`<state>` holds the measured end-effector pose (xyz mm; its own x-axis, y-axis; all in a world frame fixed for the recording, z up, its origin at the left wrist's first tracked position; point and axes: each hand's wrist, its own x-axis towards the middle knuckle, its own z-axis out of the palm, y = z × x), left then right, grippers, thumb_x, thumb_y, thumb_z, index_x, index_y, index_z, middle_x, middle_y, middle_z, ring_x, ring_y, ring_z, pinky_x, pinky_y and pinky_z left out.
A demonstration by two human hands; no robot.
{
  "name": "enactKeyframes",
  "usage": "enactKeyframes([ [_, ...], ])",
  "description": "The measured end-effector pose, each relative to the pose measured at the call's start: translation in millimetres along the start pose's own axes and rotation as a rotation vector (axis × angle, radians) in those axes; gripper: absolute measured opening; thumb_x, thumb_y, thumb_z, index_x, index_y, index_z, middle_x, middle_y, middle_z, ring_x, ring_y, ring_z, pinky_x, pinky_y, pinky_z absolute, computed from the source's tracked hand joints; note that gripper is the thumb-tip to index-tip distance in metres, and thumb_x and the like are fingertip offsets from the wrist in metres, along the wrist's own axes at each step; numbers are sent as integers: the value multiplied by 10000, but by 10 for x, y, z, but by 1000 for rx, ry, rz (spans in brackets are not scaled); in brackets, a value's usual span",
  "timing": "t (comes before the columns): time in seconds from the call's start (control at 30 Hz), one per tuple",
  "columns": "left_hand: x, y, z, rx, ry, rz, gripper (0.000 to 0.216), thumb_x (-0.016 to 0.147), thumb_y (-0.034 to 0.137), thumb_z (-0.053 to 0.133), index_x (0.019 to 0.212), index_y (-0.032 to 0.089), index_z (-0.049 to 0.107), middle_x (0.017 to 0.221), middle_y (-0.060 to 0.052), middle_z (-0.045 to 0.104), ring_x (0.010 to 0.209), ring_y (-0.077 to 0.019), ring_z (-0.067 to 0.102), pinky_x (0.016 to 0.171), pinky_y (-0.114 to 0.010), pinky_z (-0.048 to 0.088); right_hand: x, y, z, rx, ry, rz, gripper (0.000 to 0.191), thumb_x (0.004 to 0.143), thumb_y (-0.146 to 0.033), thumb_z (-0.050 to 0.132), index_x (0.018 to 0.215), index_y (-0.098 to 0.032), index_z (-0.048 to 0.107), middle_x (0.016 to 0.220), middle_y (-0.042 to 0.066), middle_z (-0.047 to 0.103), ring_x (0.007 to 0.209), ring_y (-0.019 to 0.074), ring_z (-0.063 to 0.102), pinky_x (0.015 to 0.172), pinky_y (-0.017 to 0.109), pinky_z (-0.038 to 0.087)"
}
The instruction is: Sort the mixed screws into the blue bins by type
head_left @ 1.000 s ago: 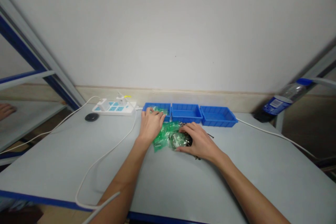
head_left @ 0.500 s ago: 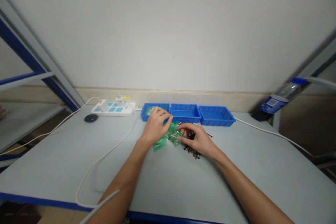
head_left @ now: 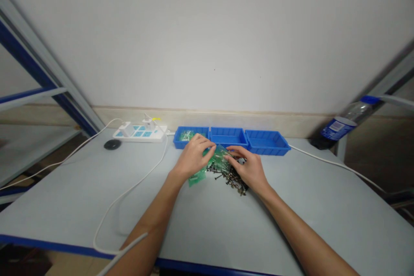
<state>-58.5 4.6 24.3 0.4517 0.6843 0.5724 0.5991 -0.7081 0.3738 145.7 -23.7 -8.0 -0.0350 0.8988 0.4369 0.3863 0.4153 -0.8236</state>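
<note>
A heap of green plastic bags [head_left: 207, 168] and dark screws [head_left: 233, 180] lies on the grey table [head_left: 80, 189] in front of three blue bins. My left hand [head_left: 193, 156] and my right hand [head_left: 248, 167] both pinch one green bag [head_left: 220, 158], lifted slightly above the heap. The left blue bin [head_left: 190, 136] has a few green bags inside. The middle blue bin [head_left: 229, 137] and right blue bin [head_left: 267, 142] look bare inside.
A white power strip [head_left: 140, 133] with a white cable [head_left: 129, 189] sits at the back left, beside a small black disc [head_left: 112, 144]. A plastic bottle [head_left: 343, 126] leans at the back right. Blue metal shelving [head_left: 29, 77] stands at the left.
My left hand came back from the left bin to the heap. My right hand rose off the pile, uncovering the screws, and both hands now pinch one green bag.
</note>
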Motion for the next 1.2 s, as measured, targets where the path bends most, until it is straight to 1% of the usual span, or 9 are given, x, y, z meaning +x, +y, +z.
enactKeyframes([
  [0.13,24,67,-20,-135,-6,-105,216,931,330,599,1074,210,706,1002,-65,733,961,-220,628,912,-414,492,-5,-30,16,174,79,88,306,801,-399,738,1033,-209,679,884,73,770,847,259,741,772,383,593],
  [0.27,47,147,-31,-384,-23,-278,419,810,350,741,1190,200,648,1004,-80,727,893,-204,673,821,-360,548,10,-83,29,371,145,163,416,729,-438,793,1054,-221,651,923,67,752,758,223,731,703,357,613],
  [0.47,60,211,19,-730,-55,-413,404,773,296,761,1128,152,631,896,-61,734,804,-191,711,736,-309,579,40,-136,15,468,89,146,477,711,-450,805,1091,-250,597,884,24,696,719,181,700,693,328,598],
  [0.57,58,157,-3,-491,126,-312,270,828,270,711,1074,170,664,940,-60,733,829,-191,692,760,-318,564,58,-112,-61,324,40,94,479,748,-468,776,1126,-246,583,922,51,704,819,213,699,735,353,578],
  [0.63,43,71,-34,-184,269,-213,153,875,208,643,1016,186,698,986,-64,729,886,-203,662,851,-364,533,63,-86,-137,68,-35,-30,440,768,-483,759,1110,-244,620,967,71,708,870,238,677,776,390,552],
  [0.7,16,-42,-56,109,294,-148,189,875,120,590,994,191,719,1025,-85,716,995,-248,612,929,-420,484,60,-58,-207,-200,-161,-175,476,726,-516,790,1102,-256,653,1020,77,706,946,276,642,861,444,509],
  [0.9,-72,-271,17,423,28,-167,293,883,114,543,1108,214,702,1058,-108,722,1091,-337,509,889,-474,425,24,62,-226,-448,-341,-245,633,689,-550,811,1226,-268,628,1099,101,682,1001,311,589,895,473,467],
  [1.0,-78,-250,63,407,1,-163,299,940,231,519,1210,197,643,1110,-122,715,1143,-354,472,923,-501,417,21,115,-184,-409,-334,-242,545,751,-479,790,1229,-280,618,1107,83,691,985,294,596,897,463,466],
  [1.2,-77,-181,96,375,-14,-175,272,955,360,528,1071,187,702,1193,-144,645,1229,-361,430,991,-555,406,27,138,-119,-287,-260,-186,371,813,-388,751,1148,-259,662,1031,56,717,901,250,623,848,418,485],
])
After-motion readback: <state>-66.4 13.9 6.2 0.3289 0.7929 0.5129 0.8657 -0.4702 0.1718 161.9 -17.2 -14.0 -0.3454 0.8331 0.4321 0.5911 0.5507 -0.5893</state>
